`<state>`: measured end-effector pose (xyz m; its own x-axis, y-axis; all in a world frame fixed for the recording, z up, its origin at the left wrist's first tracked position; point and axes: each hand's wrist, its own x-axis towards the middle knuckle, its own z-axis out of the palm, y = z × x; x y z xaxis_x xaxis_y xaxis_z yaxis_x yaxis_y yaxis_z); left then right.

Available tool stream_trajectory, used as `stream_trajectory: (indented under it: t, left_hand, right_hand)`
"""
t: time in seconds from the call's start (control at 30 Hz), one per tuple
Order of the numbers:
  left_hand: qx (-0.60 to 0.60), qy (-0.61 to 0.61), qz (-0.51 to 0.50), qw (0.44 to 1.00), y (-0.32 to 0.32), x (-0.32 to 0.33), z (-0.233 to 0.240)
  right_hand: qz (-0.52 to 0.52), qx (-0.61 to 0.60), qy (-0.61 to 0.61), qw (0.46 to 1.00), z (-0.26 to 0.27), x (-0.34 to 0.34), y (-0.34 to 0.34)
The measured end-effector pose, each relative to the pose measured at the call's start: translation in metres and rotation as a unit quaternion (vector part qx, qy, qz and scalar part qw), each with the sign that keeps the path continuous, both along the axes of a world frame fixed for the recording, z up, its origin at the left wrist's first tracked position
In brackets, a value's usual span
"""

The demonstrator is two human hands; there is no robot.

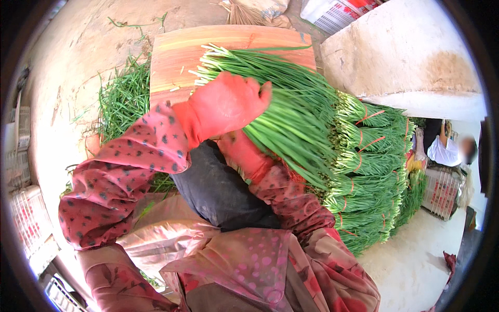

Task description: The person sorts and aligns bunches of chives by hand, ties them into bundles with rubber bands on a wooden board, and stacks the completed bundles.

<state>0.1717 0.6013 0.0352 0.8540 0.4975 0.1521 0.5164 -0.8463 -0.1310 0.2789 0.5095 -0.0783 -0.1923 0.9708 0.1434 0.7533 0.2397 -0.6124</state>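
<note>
My left hand (pixel 232 102), in a red rubber glove, is curled over the upper part of a loose bundle of green garlic chives (pixel 292 128), whose leaves fan out to the lower right and are slightly blurred. Below it, my right hand (pixel 243 152), also red-gloved, reaches in from the right; its fingers are hidden under the left hand and the bundle. Beyond the hands a larger pile of chives (pixel 269 66) lies across a wooden board (pixel 175 50), pale cut ends to the left. A few short stem bits lie on the board.
Tied chive bunches (pixel 366 163) with red bands are stacked at the right. Loose leaves (pixel 121 101) heap on the floor left of the board. A white block (pixel 401 50) stands upper right. A person (pixel 444 150) and a crate (pixel 440 193) are at far right.
</note>
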Motion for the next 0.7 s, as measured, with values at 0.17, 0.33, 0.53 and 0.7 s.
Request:
stream_trajectory:
  t: [0.17, 0.33, 0.53, 0.7]
  left_hand:
    - [0.031, -0.053, 0.053, 0.997, 0.031, -0.002, 0.055]
    - [0.016, -0.117, 0.098, 0.988, 0.071, -0.016, 0.015]
    - [0.012, -0.031, 0.131, 0.991, 0.066, -0.038, -0.127]
    - [0.014, -0.026, 0.128, 0.991, 0.067, -0.034, -0.113]
  right_hand:
    - [-0.048, 0.335, -0.128, 0.932, 0.060, 0.041, 0.056]
    - [-0.021, 0.166, -0.125, 0.978, 0.043, 0.052, 0.066]
    - [0.127, -0.113, -0.025, 0.985, 0.071, 0.032, 0.027]
    - [0.114, 0.022, -0.209, 0.971, 0.079, 0.044, 0.107]
